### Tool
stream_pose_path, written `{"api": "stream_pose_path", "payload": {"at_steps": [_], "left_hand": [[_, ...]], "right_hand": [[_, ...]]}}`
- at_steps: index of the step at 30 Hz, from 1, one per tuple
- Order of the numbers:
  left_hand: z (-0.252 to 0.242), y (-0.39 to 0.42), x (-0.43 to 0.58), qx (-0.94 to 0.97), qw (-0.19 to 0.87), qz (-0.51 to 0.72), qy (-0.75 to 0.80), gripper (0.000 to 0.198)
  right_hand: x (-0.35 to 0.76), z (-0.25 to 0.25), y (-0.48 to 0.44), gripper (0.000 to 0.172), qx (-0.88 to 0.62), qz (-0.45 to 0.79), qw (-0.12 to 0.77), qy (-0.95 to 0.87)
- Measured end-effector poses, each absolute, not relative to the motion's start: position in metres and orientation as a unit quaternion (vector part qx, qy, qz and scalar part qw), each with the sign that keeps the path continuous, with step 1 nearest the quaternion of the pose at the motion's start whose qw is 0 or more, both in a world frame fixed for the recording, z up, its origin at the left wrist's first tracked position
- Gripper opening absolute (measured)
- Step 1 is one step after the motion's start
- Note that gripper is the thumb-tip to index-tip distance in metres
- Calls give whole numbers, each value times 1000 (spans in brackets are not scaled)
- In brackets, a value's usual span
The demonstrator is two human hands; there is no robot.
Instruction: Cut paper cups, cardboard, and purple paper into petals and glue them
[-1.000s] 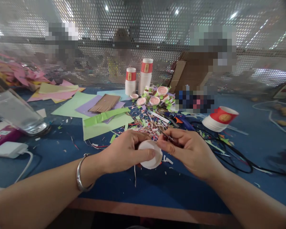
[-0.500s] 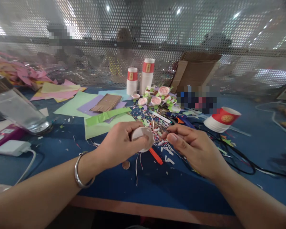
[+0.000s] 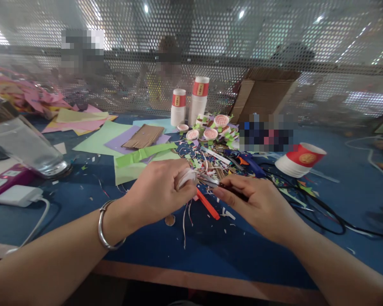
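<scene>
Close to the near edge of the blue tabletop [image 3: 210,250], the left hand [image 3: 161,193], a silver bangle [image 3: 107,225] on its wrist, is closed around a white paper cup [image 3: 185,177], fingers and thumb wrapped over it so that only its pale rim shows. Thin cut slivers hang down from it. The right hand [image 3: 258,204] is curled shut on what looks like a small pair of scissors [image 3: 210,182], though the handles are hidden in the fingers; the metal tip touches or nearly touches the cup. Just below the two hands a red paper strip [image 3: 208,205] lies slantwise on the tabletop, and a small brown disc [image 3: 170,219] lies near it. Towards the left edge stand a white charger [image 3: 14,195] and, behind it, a tilted glass jar [image 3: 22,146]. Beyond the hands a heap of paper scraps [image 3: 210,163] covers the middle of the tabletop, with green paper sheets [image 3: 130,170] and a brown corrugated piece [image 3: 146,136] to its left. Towards the right edge a red and white cup [image 3: 301,159] lies on its side, with a black cable [image 3: 319,212] looping in front of it. Near the far edge sit a cluster of cup flowers [image 3: 215,127], two stacks of cups [image 3: 199,100] and a cardboard box [image 3: 264,95], all against a perforated screen [image 3: 191,42].
</scene>
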State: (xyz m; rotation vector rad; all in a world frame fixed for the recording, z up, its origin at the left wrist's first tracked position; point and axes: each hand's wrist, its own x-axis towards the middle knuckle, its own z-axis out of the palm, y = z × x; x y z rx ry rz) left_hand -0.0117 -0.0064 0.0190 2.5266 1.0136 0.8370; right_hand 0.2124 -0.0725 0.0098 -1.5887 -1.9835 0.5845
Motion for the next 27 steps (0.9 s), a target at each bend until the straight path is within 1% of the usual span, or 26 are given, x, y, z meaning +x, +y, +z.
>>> {"api": "stream_pose_path", "payload": {"at_steps": [12, 19, 27], "left_hand": [[21, -10, -15, 881, 151, 289, 343, 17], [24, -9, -15, 871, 178, 280, 361, 20], [28, -8, -13, 875, 164, 281, 358, 17]], "right_hand": [[213, 11, -72, 46, -576, 243, 250, -739], [213, 14, -73, 49, -570, 251, 250, -742], [213, 15, -72, 47, -563, 246, 259, -745]]}}
